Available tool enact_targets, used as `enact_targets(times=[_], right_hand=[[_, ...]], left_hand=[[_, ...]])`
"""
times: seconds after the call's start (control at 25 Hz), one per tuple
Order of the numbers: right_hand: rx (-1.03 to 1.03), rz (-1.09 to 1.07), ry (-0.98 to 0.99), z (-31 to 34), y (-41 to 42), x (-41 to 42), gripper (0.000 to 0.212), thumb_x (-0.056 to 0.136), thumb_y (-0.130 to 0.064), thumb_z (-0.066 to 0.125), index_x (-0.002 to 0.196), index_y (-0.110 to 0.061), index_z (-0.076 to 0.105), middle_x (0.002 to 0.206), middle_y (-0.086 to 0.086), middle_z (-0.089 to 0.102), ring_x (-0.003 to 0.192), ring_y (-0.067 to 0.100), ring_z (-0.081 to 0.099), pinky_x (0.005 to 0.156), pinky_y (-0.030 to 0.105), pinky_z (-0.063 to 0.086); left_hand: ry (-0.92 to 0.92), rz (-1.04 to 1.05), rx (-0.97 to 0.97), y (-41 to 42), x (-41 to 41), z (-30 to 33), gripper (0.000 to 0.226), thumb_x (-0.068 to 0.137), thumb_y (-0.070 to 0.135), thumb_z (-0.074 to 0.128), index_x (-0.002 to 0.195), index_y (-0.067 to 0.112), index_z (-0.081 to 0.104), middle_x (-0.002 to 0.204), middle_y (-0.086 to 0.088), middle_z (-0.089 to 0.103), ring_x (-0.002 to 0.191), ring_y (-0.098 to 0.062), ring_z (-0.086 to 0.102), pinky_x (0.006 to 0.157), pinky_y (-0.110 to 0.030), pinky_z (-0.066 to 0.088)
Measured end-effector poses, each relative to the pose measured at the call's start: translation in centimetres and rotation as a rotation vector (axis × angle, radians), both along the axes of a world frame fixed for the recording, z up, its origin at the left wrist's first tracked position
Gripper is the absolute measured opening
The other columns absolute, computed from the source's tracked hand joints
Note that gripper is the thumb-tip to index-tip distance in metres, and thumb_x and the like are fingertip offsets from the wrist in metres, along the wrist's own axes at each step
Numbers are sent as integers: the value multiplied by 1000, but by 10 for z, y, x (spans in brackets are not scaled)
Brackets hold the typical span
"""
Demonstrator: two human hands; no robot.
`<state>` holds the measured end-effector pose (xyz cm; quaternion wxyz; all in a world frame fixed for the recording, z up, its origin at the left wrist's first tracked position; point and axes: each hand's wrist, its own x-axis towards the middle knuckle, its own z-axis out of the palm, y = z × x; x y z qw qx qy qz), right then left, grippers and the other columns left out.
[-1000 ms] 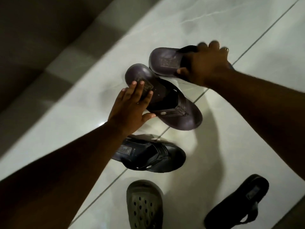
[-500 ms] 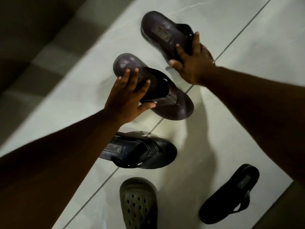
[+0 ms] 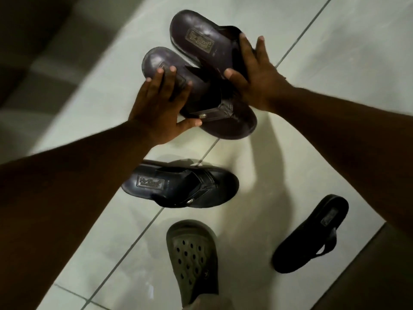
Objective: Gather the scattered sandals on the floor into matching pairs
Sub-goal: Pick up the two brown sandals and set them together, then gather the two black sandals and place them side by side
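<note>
Beyond the black sandal (image 3: 178,186), the nearer brown sandal (image 3: 232,124) is pressed under the flat left hand (image 3: 156,108), the farther brown sandal (image 3: 196,34) under the spread right hand (image 3: 252,81); both judged light, stiff, best strap-held.

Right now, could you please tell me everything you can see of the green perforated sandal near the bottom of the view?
The green sandal is an olive slide, rubber-looking, its broad upper pierced by rows of small oval holes. It lies flat, sole down, on the pale tiled floor, rounded end pointing away. Its near end is hidden by something pale at the frame's edge. The black sandal beyond it lies apart, not touching.
</note>
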<state>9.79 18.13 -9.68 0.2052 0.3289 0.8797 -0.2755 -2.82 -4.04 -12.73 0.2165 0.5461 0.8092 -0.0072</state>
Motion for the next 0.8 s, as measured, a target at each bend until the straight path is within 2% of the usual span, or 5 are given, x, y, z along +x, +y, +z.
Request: enact_targets(times=[0.12,0.28,0.48,0.6,0.8], right_hand=[[60,-213,27,12,-6,62,86,84,-75,32,152,-34,-2,163,16,-3,150,37,9,116,62,17],[189,-508,-267,30,-30,203,87,85,-74,34,153,-30,1,163,16,2,149,38,6,116,62,15],[65,-790,-527,36,-87,347,93,88,-61,48,154,-14,3,161,24,2,144,49,18,116,57,23],[-115,-980,-540,20,-123,368,92,89,-63,44,154,-9,7,160,24,9,140,48,28,114,52,31],[-17,-846,-448,-9,-171,335,88,90,-68,33,154,-17,-1,161,15,-18,146,47,6,119,52,10]], left_hand=[[-38,72,5,-27,10,16,99,74,81,23,150,19,8,158,-27,7,144,-48,9,114,-60,18],[-153,112,-93,-81,72,42,102,73,81,28,150,16,10,158,-28,6,144,-47,8,113,-60,19],[-262,84,-106,-119,148,40,87,84,53,53,151,15,12,159,-22,9,144,-45,12,111,-61,24],[-213,45,-88,-138,143,25,67,90,40,52,147,14,28,159,-22,12,144,-46,9,113,-63,20],[-136,-26,-92,-193,116,13,48,88,28,58,133,12,53,156,-33,3,139,-60,1,110,-71,11]])
